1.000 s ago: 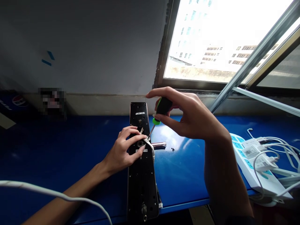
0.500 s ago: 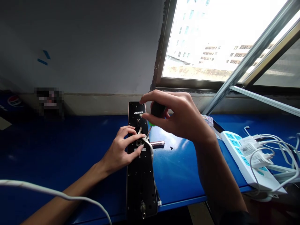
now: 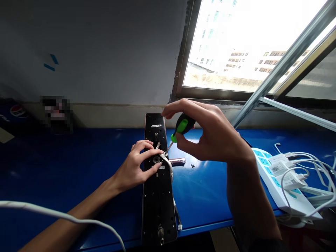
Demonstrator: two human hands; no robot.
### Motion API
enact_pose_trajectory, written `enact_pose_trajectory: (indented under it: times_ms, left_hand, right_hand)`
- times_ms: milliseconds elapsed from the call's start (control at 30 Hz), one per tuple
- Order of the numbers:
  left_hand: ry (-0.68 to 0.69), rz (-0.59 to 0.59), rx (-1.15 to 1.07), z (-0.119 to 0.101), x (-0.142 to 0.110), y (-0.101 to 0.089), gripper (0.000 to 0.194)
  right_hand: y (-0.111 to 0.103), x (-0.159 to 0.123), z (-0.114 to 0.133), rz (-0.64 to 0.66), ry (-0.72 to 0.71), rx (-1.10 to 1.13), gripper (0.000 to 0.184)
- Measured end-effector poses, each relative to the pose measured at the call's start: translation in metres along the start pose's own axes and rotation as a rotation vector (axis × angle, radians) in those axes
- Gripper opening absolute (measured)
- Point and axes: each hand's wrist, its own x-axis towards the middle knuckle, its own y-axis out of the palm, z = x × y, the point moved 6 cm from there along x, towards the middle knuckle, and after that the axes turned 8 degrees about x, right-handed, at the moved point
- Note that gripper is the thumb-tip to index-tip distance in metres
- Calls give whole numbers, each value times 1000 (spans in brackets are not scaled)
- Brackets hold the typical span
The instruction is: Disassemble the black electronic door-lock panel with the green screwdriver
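Our left hand (image 3: 138, 162), half open with thumb and forefinger parted, rests on the black panel (image 3: 157, 199) by the white cable (image 3: 167, 162). Our right hand (image 3: 212, 133) is curled round the handle of a green-and-black screwdriver (image 3: 184, 125), whose shaft slants down to the panel's right edge. The panel lies lengthwise on the blue surface (image 3: 204, 196); we see small dark bits (image 3: 193, 166) to its right.
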Motion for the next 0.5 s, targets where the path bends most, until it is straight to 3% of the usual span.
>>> enact_pose_trajectory:
  times_ms: [133,333,500]
  left_hand:
    - [2,21,-15,-1,1,-2,32]
    - [5,54,-24,-3,2,-5,33]
    - [0,74,17,-7,0,-6,32]
  right_hand:
    - [-3,-1,-1,-22,15,-23,21]
    - [-2,-1,-2,24,36,35,45]
    - [-5,0,0,-17,26,14,18]
